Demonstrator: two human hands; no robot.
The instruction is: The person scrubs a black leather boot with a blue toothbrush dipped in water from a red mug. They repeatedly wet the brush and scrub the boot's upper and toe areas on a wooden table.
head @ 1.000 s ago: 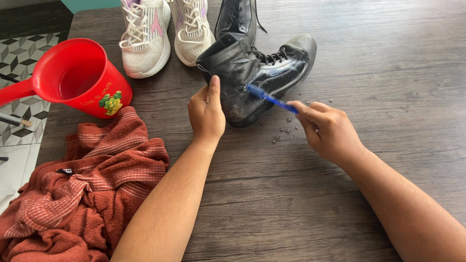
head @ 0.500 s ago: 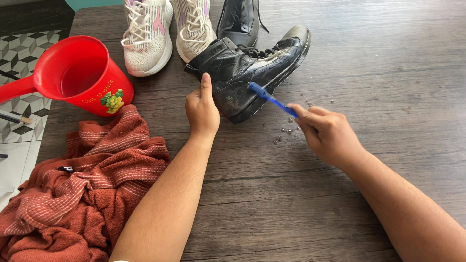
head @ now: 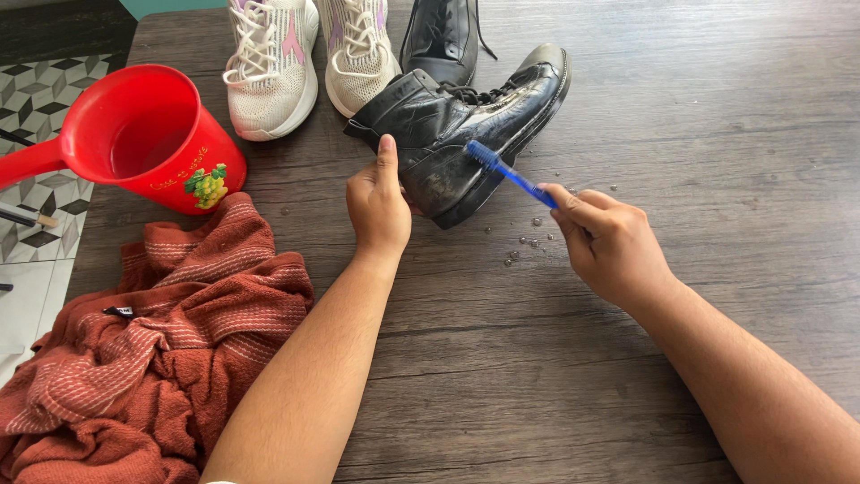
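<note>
Black boot point(head: 466, 134) lies tilted, toe up-right; we grip its heel with left hand point(head: 378, 202), right hand point(head: 609, 242) pinching blue toothbrush point(head: 506, 170) against its side.

The second black boot point(head: 443, 36) and two white sneakers point(head: 309, 54) are cut off at the top edge; the red jug's handle point(head: 27, 161) at the left.
</note>
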